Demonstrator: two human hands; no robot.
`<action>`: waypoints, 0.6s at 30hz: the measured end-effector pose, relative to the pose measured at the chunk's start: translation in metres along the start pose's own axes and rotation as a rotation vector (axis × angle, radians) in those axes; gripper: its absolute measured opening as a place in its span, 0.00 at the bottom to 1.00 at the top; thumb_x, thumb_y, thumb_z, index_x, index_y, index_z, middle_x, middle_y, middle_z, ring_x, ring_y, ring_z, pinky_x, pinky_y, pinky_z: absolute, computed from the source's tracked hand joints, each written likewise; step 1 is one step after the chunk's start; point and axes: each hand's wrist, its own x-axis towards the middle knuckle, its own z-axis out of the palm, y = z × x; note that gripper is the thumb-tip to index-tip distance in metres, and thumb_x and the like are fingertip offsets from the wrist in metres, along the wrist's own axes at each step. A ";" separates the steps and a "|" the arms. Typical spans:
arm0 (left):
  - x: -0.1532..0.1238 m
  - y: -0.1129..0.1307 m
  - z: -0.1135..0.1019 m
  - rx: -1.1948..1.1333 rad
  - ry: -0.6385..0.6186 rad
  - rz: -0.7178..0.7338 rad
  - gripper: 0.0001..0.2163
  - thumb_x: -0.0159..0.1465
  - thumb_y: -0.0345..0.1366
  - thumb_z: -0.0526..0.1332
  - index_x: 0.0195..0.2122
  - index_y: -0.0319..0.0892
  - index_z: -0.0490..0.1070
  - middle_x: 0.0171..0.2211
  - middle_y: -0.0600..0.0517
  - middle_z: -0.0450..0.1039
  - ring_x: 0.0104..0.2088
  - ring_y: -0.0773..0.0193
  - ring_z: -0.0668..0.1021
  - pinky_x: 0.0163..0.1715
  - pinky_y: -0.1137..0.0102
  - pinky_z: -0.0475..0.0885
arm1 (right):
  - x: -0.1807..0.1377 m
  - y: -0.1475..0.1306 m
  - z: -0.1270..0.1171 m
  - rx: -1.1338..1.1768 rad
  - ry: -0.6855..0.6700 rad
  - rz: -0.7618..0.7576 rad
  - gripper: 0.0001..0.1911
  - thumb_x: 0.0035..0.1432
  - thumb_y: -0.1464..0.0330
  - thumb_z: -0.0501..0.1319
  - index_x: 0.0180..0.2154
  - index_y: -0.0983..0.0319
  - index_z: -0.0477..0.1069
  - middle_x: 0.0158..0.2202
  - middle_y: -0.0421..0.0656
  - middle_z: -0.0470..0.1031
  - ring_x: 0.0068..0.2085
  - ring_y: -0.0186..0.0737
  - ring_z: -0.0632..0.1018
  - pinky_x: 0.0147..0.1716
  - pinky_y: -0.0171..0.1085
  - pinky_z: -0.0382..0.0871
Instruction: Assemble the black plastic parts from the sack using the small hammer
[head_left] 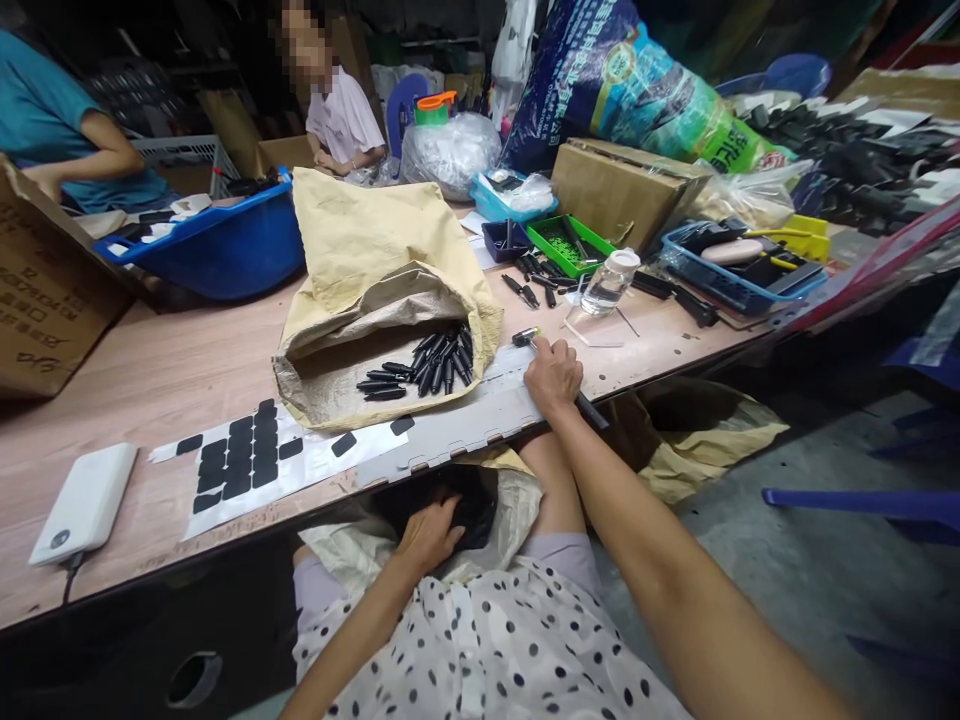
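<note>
My right hand (553,375) is closed round the dark handle of a small hammer (529,337) whose metal head rests on the grey strip (465,420) at the table's front edge. My left hand (429,535) is below the table, its fingers curled into a pale sack (495,500) on my lap, among dark contents I cannot make out. A yellow paper sack (375,260) lies open on the wooden table (165,370), with several black pen-like parts (424,368) at its mouth. A white sheet of black pads (240,462) lies left of the strip.
A white power bank (84,502) sits front left, a cardboard box (45,290) and blue tub (217,250) behind it. Two other people sit at the far side. Green tray (570,243), clear jar (609,281), blue basket (742,270) and a box stand right.
</note>
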 end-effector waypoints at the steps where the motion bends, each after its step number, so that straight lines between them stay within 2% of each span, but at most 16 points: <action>1: 0.003 -0.003 0.007 -0.006 -0.081 -0.058 0.21 0.66 0.37 0.58 0.61 0.47 0.67 0.53 0.44 0.76 0.52 0.53 0.78 0.51 0.62 0.73 | 0.000 0.000 0.001 0.005 0.004 -0.002 0.22 0.64 0.72 0.51 0.56 0.60 0.73 0.45 0.53 0.70 0.46 0.51 0.68 0.39 0.42 0.60; 3: 0.008 -0.008 0.015 -0.018 -0.158 -0.070 0.22 0.66 0.38 0.58 0.62 0.49 0.66 0.54 0.45 0.76 0.53 0.53 0.78 0.54 0.62 0.73 | 0.000 0.001 0.002 0.017 0.014 -0.003 0.22 0.63 0.72 0.51 0.55 0.60 0.73 0.45 0.53 0.69 0.46 0.51 0.68 0.39 0.42 0.60; 6: 0.011 -0.010 0.018 -0.025 -0.142 -0.018 0.19 0.68 0.38 0.55 0.60 0.50 0.68 0.54 0.45 0.75 0.52 0.54 0.78 0.54 0.62 0.73 | -0.001 0.001 0.003 0.026 0.026 0.002 0.22 0.63 0.71 0.52 0.56 0.60 0.73 0.45 0.54 0.69 0.46 0.51 0.68 0.39 0.43 0.60; 18: 0.008 -0.002 0.013 -0.036 -0.165 0.027 0.16 0.65 0.33 0.57 0.53 0.50 0.72 0.53 0.47 0.74 0.52 0.56 0.79 0.53 0.64 0.74 | -0.001 -0.002 0.001 -0.005 -0.018 0.009 0.22 0.64 0.71 0.52 0.57 0.60 0.72 0.47 0.54 0.69 0.47 0.52 0.68 0.41 0.43 0.60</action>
